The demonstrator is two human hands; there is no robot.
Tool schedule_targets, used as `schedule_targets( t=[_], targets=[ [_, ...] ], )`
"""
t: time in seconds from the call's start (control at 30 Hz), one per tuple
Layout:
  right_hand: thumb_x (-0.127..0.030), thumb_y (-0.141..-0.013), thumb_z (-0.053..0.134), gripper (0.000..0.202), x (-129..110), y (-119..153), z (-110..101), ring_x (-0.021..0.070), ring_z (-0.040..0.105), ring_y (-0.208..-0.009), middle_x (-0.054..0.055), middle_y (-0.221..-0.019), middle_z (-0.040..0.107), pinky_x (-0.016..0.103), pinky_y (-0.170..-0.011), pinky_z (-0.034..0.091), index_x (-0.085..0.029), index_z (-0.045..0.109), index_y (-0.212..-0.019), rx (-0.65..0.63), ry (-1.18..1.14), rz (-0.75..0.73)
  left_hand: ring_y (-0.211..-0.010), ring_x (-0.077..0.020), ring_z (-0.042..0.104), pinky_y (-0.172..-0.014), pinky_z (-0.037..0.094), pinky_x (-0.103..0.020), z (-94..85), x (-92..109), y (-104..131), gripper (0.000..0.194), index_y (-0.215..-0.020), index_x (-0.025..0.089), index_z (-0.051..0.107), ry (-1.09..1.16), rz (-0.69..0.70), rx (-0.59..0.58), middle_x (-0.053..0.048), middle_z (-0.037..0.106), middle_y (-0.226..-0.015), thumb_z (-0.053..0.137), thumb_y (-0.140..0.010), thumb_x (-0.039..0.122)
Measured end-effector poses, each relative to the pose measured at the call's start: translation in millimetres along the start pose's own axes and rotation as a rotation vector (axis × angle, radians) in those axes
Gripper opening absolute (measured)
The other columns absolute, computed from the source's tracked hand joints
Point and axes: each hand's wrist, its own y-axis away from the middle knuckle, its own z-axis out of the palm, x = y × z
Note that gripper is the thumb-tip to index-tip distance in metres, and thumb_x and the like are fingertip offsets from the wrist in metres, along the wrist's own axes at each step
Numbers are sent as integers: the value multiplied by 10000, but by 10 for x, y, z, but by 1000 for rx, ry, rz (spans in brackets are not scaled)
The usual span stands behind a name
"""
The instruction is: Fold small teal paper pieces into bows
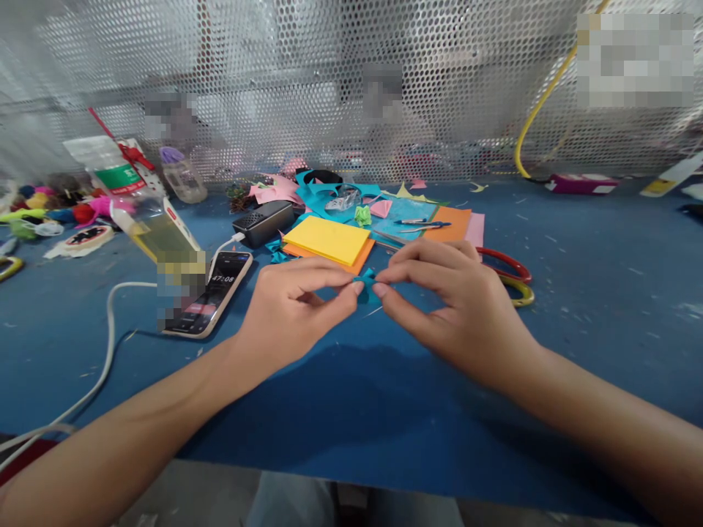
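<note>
Between my two hands is a small folded piece of teal paper (367, 287), held just above the blue table (329, 410). My left hand (296, 304) pinches its left side between thumb and forefinger. On the other side my right hand (450, 300) pinches it with thumb and fingertips. Part of the paper is hidden behind the fingers. Just beyond lies a stack of yellow paper (328, 240) on orange sheets. Scissors with red and yellow handles (508, 267) lie partly behind my right hand.
Left of my hands are a phone (211, 296) with a white cable (111, 322), a tilted bottle (159, 227) and a black device (263, 223). Paper scraps (324, 194), a green folded piece (362, 215) and a pen (425, 225) lie behind. A perforated metal panel (466, 73) borders the back.
</note>
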Motion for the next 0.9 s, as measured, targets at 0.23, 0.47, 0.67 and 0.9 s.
schedule_targets(
  t=[0.23, 0.47, 0.67, 0.9],
  targets=[
    [-233, -802, 588, 97, 1, 5, 8, 160, 603, -717, 0, -753, 645, 344, -704, 374, -213, 614, -711, 12, 15, -11, -556, -72, 627, -410, 463, -100, -1, 6, 10, 76, -690, 156, 691, -14, 26, 9, 13, 704, -669, 641, -718, 107],
    [-231, -790, 600, 81, 4, 2, 13, 162, 603, -708, 2, -749, 647, 345, -699, 375, -211, 615, -712, 14, 20, -16, -544, -57, 615, -420, 452, -79, -6, -9, 1, 79, -656, 133, 669, -6, 37, 5, 15, 684, -626, 643, -716, 89],
    [-238, -778, 617, 82, -5, 4, 10, 157, 601, -705, 3, -738, 646, 345, -701, 378, -199, 616, -705, 21, 14, -27, -543, -60, 612, -423, 460, -91, 4, -16, 14, 86, -655, 144, 663, -16, 47, 1, 18, 680, -629, 634, -723, 100],
    [-236, -778, 617, 86, -8, 12, 20, 164, 601, -721, 8, -744, 644, 347, -710, 378, -197, 615, -702, 27, 13, -31, -548, -70, 618, -429, 463, -107, 2, -5, 25, 86, -653, 144, 668, -16, 41, 0, 10, 685, -636, 633, -720, 103]
  ],
)
